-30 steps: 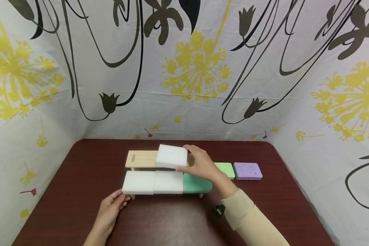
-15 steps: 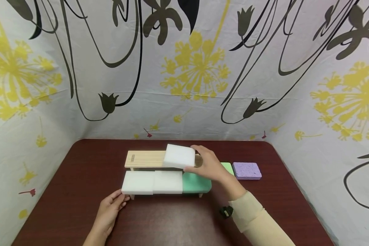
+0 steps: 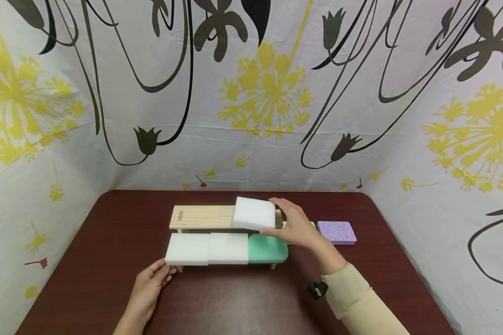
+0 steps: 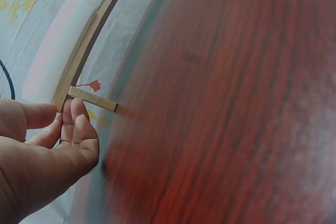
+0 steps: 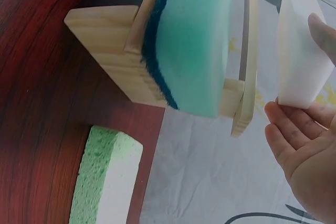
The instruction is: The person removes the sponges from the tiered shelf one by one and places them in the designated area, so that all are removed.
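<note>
A two-tier wooden rack (image 3: 203,217) stands on the table. Its lower front step carries two white sponges (image 3: 187,249) side by side and a teal sponge (image 3: 268,248), which shows a dark blue scouring layer in the right wrist view. My left hand (image 3: 146,286) pinches the rack's front left corner between thumb and fingers; the left wrist view shows the wooden leg (image 4: 92,98) beside the fingertips. At the right end of the upper tier, my right hand (image 3: 293,225) grips another white sponge (image 3: 254,213) by its edges. Whether that sponge touches the wood is unclear.
Right of the rack lie a purple sponge (image 3: 337,232) and a light green sponge (image 5: 107,174), the latter mostly hidden by my right hand in the head view. The dark red table (image 3: 234,302) meets a patterned cloth (image 3: 268,163) at the back and sides.
My right hand has slid the white sponge rightward along the upper tier, baring more wood on its left. My left hand has stayed at the rack's corner.
</note>
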### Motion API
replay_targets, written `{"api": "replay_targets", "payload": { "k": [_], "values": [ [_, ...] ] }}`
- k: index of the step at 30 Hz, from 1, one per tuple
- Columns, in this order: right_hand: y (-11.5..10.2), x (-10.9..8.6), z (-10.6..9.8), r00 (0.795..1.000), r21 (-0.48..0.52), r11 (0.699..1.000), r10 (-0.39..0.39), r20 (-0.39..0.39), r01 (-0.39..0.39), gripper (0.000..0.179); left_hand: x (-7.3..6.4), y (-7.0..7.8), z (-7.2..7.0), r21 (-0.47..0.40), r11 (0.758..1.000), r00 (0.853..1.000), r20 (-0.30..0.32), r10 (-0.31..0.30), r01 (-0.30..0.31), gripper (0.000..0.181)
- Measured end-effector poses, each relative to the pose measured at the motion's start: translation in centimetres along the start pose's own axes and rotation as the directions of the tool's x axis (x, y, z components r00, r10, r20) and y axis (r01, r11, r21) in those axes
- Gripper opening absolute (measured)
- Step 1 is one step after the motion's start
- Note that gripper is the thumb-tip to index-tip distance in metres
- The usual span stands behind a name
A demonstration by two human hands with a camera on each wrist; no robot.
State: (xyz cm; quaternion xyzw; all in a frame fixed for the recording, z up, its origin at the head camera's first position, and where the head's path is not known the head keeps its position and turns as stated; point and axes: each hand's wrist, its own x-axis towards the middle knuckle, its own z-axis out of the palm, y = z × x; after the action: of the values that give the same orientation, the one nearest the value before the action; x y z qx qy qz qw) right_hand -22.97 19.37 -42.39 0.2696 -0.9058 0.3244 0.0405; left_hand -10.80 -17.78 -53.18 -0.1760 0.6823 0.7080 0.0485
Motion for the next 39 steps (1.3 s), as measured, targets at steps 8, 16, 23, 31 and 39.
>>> {"api": "replay_targets", "payload": {
  "k": [8,16,23,31,39],
  "values": [
    [0.5,-0.6,-0.7,1.0,-0.002,1.0,-0.008,-0.002,0.008,0.088,0.0,0.1,0.1,-0.007,1.0,1.0,0.001,0.011,-0.01,0.045],
    [1.4,-1.2,-1.5,0.999,0.005,0.999,-0.046,-0.013,0.046,0.087,0.0,0.0,0.0,0.001,1.0,1.0,-0.001,0.009,-0.009,0.043],
    [1.8,-1.8,-2.1,0.999,0.024,0.999,-0.033,0.007,0.032,0.087,-0.1,0.1,0.0,0.001,1.0,1.0,0.007,0.014,-0.014,0.045],
    [2.1,-2.7,-2.7,0.999,0.045,0.998,-0.041,0.007,0.041,0.084,-0.1,0.1,0.1,0.012,1.0,1.0,-0.001,-0.003,0.003,0.044],
    [2.9,-3.8,-3.3,0.999,0.033,0.999,-0.037,0.003,0.037,0.085,-0.1,-0.2,0.0,-0.004,0.999,0.999,0.006,0.037,-0.037,0.047]
  ]
}}
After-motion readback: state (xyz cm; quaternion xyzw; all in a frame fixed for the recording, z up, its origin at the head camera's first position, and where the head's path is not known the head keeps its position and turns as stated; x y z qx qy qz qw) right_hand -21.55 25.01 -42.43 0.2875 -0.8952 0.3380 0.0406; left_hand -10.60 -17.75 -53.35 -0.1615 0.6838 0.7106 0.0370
